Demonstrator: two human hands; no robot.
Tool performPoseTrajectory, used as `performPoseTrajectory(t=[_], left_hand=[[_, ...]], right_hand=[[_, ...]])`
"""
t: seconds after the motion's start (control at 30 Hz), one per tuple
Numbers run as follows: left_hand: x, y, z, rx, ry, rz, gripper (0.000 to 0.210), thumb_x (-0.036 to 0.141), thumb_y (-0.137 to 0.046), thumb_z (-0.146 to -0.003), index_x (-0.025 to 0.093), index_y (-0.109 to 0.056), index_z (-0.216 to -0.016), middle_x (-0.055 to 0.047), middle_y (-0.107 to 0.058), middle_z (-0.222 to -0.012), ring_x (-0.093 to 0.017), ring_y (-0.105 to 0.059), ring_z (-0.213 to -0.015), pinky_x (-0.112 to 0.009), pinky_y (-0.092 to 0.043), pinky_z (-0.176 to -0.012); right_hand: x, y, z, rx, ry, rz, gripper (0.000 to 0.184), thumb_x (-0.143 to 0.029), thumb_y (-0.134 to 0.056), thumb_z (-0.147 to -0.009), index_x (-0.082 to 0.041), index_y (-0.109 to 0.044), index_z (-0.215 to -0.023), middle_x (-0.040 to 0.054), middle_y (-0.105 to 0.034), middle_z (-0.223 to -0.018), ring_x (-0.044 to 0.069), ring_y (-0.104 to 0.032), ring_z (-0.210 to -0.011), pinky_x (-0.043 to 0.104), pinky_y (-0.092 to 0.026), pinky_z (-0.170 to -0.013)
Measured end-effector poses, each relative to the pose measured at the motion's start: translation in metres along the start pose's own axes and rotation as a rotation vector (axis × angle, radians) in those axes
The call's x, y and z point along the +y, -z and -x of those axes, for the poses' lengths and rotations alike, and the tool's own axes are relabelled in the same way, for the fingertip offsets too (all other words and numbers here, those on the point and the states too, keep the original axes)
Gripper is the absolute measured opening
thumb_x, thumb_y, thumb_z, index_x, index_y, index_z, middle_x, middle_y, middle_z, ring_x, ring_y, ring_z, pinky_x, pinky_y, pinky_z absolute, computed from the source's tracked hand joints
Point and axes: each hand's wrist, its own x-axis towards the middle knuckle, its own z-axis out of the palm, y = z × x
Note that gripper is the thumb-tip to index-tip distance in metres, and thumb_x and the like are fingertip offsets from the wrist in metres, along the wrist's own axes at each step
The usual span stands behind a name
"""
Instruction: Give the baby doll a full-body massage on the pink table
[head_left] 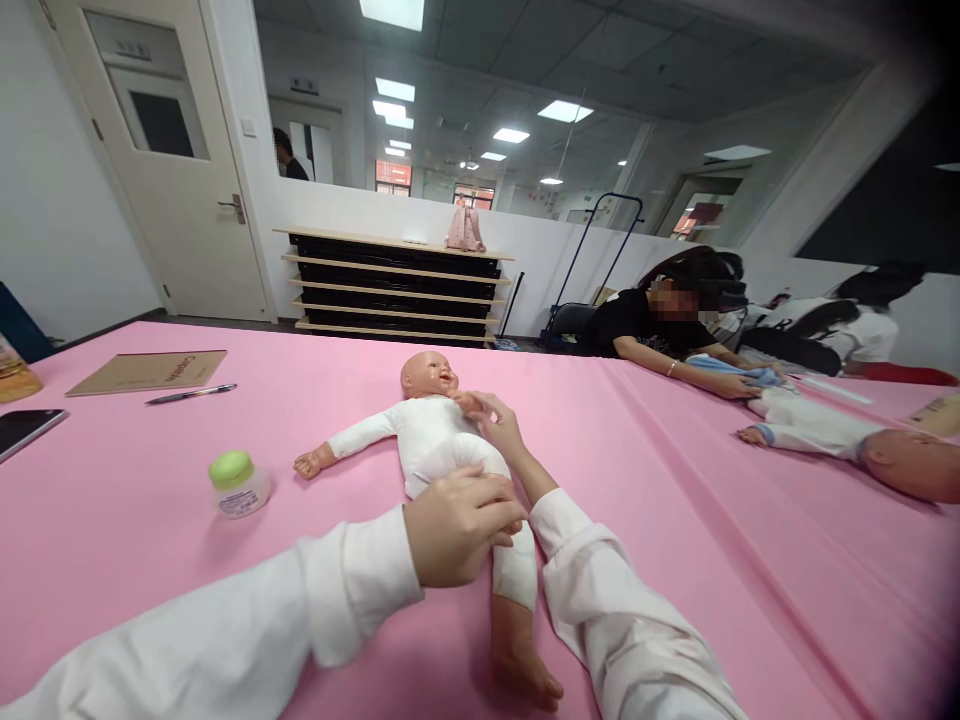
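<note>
Sleeves of white fill the bottom of the frame, both mine. My left hand (461, 525) sits low and centre, its grip curled around the baby doll (442, 440) at the hip and upper leg, fingers pressed on the white suit. My right hand (499, 425) reaches further up, fingertips touching the doll's chest just below the chin; I cannot tell whether that grip pinches any cloth. The doll lies on its back mid-frame on the pink table (675, 560), head away from me, one bare foot near the bottom edge. Left of it stands a small jar with a green lid (238, 484). Further back at upper left lie a pen (191, 394) and a brown notebook (150, 371). Far right, another person (660, 320) handles a second doll (847, 440).
</note>
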Motion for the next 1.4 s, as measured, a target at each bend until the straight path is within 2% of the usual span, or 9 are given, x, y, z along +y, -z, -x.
performPoseTrajectory(t=[0.1,0.17,0.3,0.47,0.67,1.0,1.1,1.27,1.4], left_hand=[[-0.016,-0.033,0.006,-0.22,-0.059,-0.013,0.015,0.012,-0.045,-0.077,0.013,-0.057,-0.086,-0.006,-0.061,-0.081,-0.016,-0.057,-0.085,-0.03,-0.046,-0.078],[-0.012,-0.04,0.011,-0.233,-0.078,-0.086,0.017,0.01,-0.047,-0.074,0.013,-0.056,-0.087,-0.007,-0.06,-0.081,-0.019,-0.055,-0.089,-0.035,-0.045,-0.082],[0.027,-0.015,0.016,-0.053,-0.046,-0.187,0.016,0.013,-0.043,-0.077,0.012,-0.055,-0.086,-0.007,-0.06,-0.079,-0.022,-0.055,-0.093,-0.042,-0.041,-0.089],[0.068,0.002,0.044,0.143,-0.071,-0.279,0.018,0.011,-0.045,-0.082,0.015,-0.055,-0.068,0.0,-0.057,-0.059,-0.013,-0.06,-0.071,-0.029,-0.048,-0.082],[0.072,-0.022,0.093,0.257,0.084,-0.303,0.022,0.011,-0.047,-0.083,0.018,-0.057,-0.064,0.004,-0.061,-0.059,-0.01,-0.063,-0.076,-0.025,-0.047,-0.086],[0.055,0.058,0.051,0.076,0.099,-0.246,0.022,0.007,-0.04,-0.082,0.013,-0.058,-0.093,-0.005,-0.067,-0.089,-0.015,-0.059,-0.097,-0.033,-0.043,-0.09],[0.036,0.049,0.04,-0.023,0.057,-0.172,0.026,0.004,-0.04,-0.077,0.014,-0.056,-0.095,-0.005,-0.065,-0.091,-0.016,-0.057,-0.098,-0.033,-0.043,-0.086],[0.002,0.0,0.035,-0.207,-0.093,-0.033,0.021,0.01,-0.047,-0.071,0.014,-0.054,-0.091,-0.004,-0.062,-0.085,-0.014,-0.057,-0.084,-0.03,-0.043,-0.083],[-0.005,-0.016,0.032,-0.312,-0.122,-0.036,0.019,0.01,-0.048,-0.069,0.013,-0.054,-0.087,-0.006,-0.06,-0.083,-0.014,-0.056,-0.081,-0.029,-0.043,-0.085]], right_hand=[[-0.003,-0.007,0.004,-0.166,0.052,0.094,0.021,-0.026,-0.056,-0.076,-0.027,-0.067,-0.094,0.0011,-0.063,-0.105,0.018,-0.051,-0.105,0.037,-0.034,-0.099],[0.003,-0.006,0.004,-0.149,0.044,0.083,0.023,-0.026,-0.057,-0.074,-0.026,-0.066,-0.095,0.0018,-0.063,-0.105,0.019,-0.051,-0.105,0.038,-0.034,-0.098],[0.031,0.012,-0.001,0.169,-0.104,-0.086,0.033,-0.031,-0.059,-0.07,-0.019,-0.06,-0.101,0.007,-0.061,-0.107,0.019,-0.054,-0.1,0.037,-0.041,-0.091],[0.074,0.038,0.004,0.692,-0.345,-0.212,0.045,-0.045,-0.054,-0.07,-0.013,-0.052,-0.102,0.0138,-0.057,-0.111,0.02,-0.055,-0.101,0.037,-0.045,-0.084],[0.067,0.012,0.019,0.841,-0.254,-0.062,0.038,-0.038,-0.04,-0.082,-0.015,-0.04,-0.112,0.0135,-0.043,-0.13,0.016,-0.04,-0.121,0.035,-0.03,-0.103],[0.021,-0.039,0.036,0.746,-0.256,0.081,0.035,-0.035,-0.041,-0.082,-0.018,-0.036,-0.113,0.0126,-0.043,-0.122,0.019,-0.043,-0.111,0.037,-0.034,-0.095],[0.008,-0.035,0.023,0.523,-0.096,0.114,0.033,-0.034,-0.043,-0.083,-0.02,-0.045,-0.113,0.0085,-0.05,-0.118,0.02,-0.046,-0.107,0.037,-0.035,-0.093],[0.005,-0.027,0.007,-0.041,0.077,0.282,0.025,-0.026,-0.048,-0.08,-0.024,-0.061,-0.102,0.0041,-0.061,-0.102,0.022,-0.05,-0.097,0.04,-0.035,-0.091],[0.012,-0.026,0.009,-0.037,0.093,0.276,0.026,-0.025,-0.048,-0.08,-0.025,-0.06,-0.103,0.0039,-0.061,-0.104,0.021,-0.05,-0.1,0.039,-0.035,-0.092]])
